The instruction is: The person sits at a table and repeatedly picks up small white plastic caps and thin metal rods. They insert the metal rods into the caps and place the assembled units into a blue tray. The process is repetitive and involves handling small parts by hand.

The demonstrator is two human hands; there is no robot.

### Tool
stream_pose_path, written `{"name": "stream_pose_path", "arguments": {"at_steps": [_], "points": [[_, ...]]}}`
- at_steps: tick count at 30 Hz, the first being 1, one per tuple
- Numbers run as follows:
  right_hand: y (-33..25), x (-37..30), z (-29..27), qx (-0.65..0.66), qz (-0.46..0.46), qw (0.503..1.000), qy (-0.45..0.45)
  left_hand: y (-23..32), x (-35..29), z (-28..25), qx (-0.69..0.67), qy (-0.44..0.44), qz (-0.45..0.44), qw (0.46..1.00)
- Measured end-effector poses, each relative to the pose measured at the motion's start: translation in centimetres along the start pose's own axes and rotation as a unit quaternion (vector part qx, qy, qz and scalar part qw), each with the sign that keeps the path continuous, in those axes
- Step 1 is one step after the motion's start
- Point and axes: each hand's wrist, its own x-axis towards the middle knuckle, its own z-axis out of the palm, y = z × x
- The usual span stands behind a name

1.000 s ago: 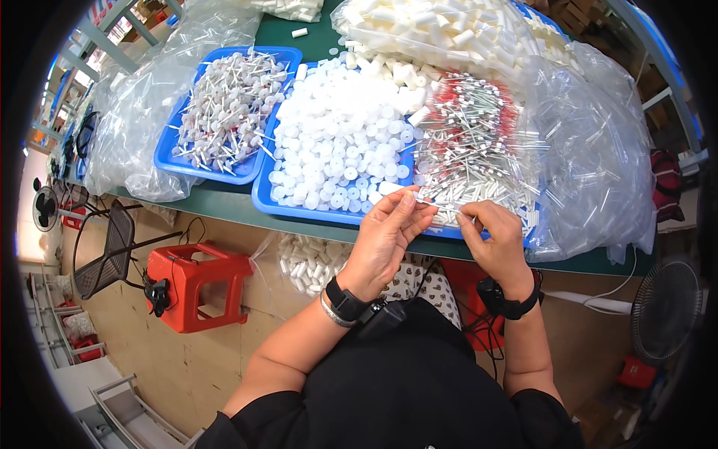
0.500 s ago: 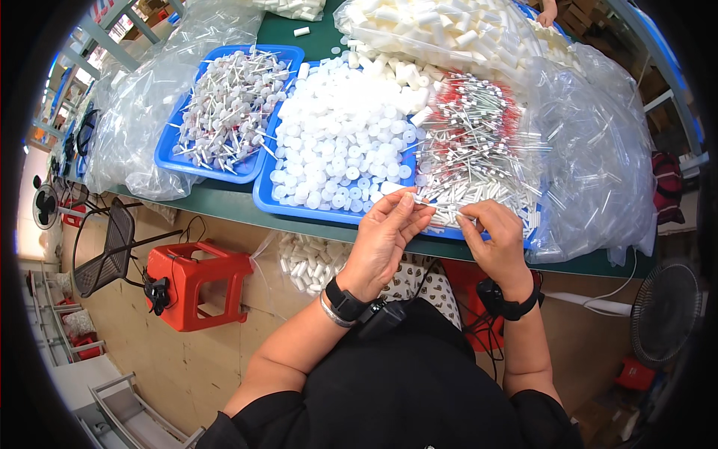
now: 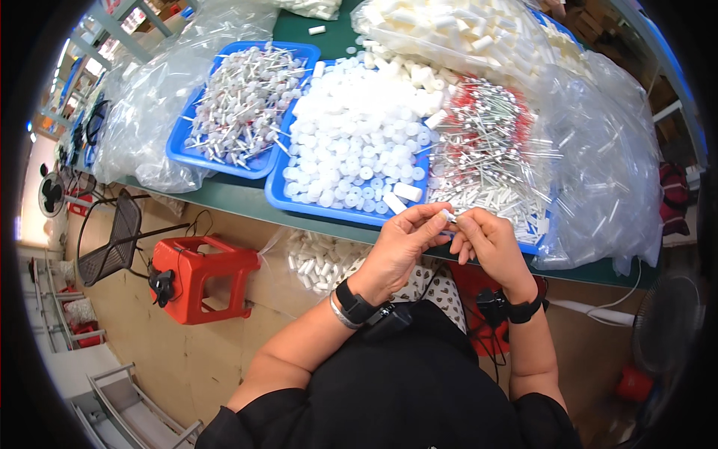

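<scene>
My left hand [image 3: 407,243] and my right hand [image 3: 493,247] meet fingertip to fingertip in front of the table's near edge. Both are closed in a pinch on a small white part [image 3: 449,215], mostly covered by the fingers. Just beyond my left fingertips, two white cylinders [image 3: 407,192] lie on the translucent discs [image 3: 351,168] in the middle blue tray [image 3: 280,199]. Past my right hand is a heap of thin metal pins with white sleeves [image 3: 486,191]; farther back, red shows among them.
A left blue tray [image 3: 176,152] holds pins fitted with discs. Clear plastic bags [image 3: 598,165] flank the trays, and a big bag of white cylinders [image 3: 456,34] lies behind. A red stool [image 3: 194,280], a dark chair [image 3: 112,232] and a fan [image 3: 666,322] stand around the table.
My hands have come together, closing the gap a thin stick spanned. Two white cylinders now show on the discs, where one was near my left fingertips. The whole view has shifted slightly.
</scene>
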Motion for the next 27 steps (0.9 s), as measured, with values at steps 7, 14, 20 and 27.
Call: {"name": "stream_pose_path", "arguments": {"at_steps": [7,14,20,27], "points": [[-0.7,-0.1,-0.4,-0.064,-0.090,0.987,0.118,9.5,1.7,-3.7,-0.034,0.103,0.209,0.972],[1.6,0.2,-2.3,-0.334,-0.189,0.898,0.217,18.1,2.3,-6.8,0.102,0.159,0.270,0.944],[1.5,1.2,-1.4,-0.472,-0.213,0.836,0.183,8.9,1.6,-6.1,0.636,0.069,0.237,0.731],[2.0,2.4,-2.1,-0.534,-0.220,0.806,0.130,6.8,1.9,-5.6,0.750,0.018,0.282,0.598]]}}
